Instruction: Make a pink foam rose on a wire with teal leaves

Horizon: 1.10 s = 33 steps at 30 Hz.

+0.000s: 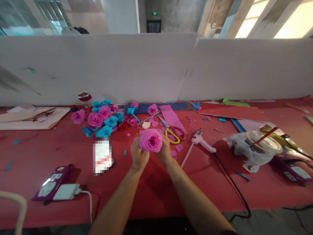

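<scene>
A pink paper rose (pixel 151 140) faces up between my two hands, over the middle of the red table. My left hand (pixel 140 155) is closed at the flower's left side and underside. Behind its right edge, my right hand (pixel 165 150) touches the flower, its fingers mostly hidden by the petals. Just beyond lie yellow-and-orange-handled scissors (pixel 172 133), a pink paper strip (pixel 172 118) and scattered pink petals (pixel 179 148). A white glue gun (pixel 203 143) rests to the right of my right hand.
Pink and blue paper flowers (pixel 104 121) lie at the back left, near a jar (pixel 84 97). A blurred white item (pixel 102 156) and a purple power strip (pixel 55 182) are at left. On the right are a bagged tub (pixel 264 143) and the glue gun's black cable (pixel 232 182).
</scene>
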Each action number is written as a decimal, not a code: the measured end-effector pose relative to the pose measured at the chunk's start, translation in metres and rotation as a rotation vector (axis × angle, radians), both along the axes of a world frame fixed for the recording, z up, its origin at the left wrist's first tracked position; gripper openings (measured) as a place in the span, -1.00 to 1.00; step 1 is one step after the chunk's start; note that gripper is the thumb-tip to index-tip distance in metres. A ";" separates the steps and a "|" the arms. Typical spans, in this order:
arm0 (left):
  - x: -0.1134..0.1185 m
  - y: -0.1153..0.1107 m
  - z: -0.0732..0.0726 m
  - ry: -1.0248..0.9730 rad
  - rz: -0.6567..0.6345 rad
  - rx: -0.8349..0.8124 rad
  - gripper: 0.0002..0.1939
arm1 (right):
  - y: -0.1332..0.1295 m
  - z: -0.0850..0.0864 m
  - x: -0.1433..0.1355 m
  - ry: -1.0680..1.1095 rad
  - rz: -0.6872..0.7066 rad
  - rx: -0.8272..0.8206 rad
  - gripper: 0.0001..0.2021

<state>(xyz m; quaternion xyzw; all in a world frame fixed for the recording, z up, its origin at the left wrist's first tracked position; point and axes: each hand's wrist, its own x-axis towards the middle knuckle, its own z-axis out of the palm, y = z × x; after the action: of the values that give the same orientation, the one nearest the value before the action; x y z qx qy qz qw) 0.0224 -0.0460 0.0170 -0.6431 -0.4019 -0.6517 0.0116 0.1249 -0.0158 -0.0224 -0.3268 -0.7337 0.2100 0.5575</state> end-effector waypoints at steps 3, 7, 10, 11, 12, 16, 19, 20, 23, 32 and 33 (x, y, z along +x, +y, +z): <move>-0.001 0.003 -0.009 -0.046 0.034 -0.072 -0.83 | 0.002 -0.003 0.000 0.090 -0.008 0.040 -0.71; -0.003 0.006 -0.017 -0.078 0.072 -0.125 -0.80 | 0.004 -0.004 -0.001 0.114 -0.013 0.053 -0.71; -0.004 0.008 -0.023 -0.114 0.080 -0.132 -0.83 | 0.002 -0.002 0.000 0.089 -0.007 0.051 -0.76; -0.004 0.008 -0.024 -0.130 0.085 -0.140 -0.84 | 0.002 -0.001 0.000 0.081 0.002 0.053 -0.76; -0.004 0.008 -0.025 -0.148 0.089 -0.153 -0.84 | 0.001 -0.001 0.000 0.074 0.011 0.053 -0.77; -0.003 0.008 -0.024 -0.217 0.087 -0.223 -0.83 | -0.001 0.002 0.000 0.043 0.011 0.037 -0.75; -0.002 0.008 -0.023 -0.270 0.080 -0.235 -0.84 | -0.002 0.003 -0.001 0.024 -0.005 0.013 -0.75; -0.003 0.008 -0.024 -0.283 0.081 -0.238 -0.84 | -0.003 0.003 -0.001 0.018 -0.004 0.009 -0.75; -0.004 0.009 -0.028 -0.306 0.092 -0.256 -0.82 | -0.004 0.004 -0.001 0.014 -0.002 0.003 -0.76; -0.005 0.012 -0.036 -0.355 0.058 -0.285 -0.77 | -0.003 0.003 -0.003 0.042 -0.004 0.016 -0.74; -0.004 0.012 -0.036 -0.354 0.057 -0.283 -0.76 | -0.003 0.002 -0.003 0.048 -0.006 0.015 -0.74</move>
<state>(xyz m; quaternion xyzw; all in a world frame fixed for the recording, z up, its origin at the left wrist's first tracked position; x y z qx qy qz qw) 0.0181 -0.0341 -0.0186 -0.5022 -0.5030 -0.6911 -0.1312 0.1215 -0.0184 -0.0199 -0.3199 -0.7206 0.2107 0.5779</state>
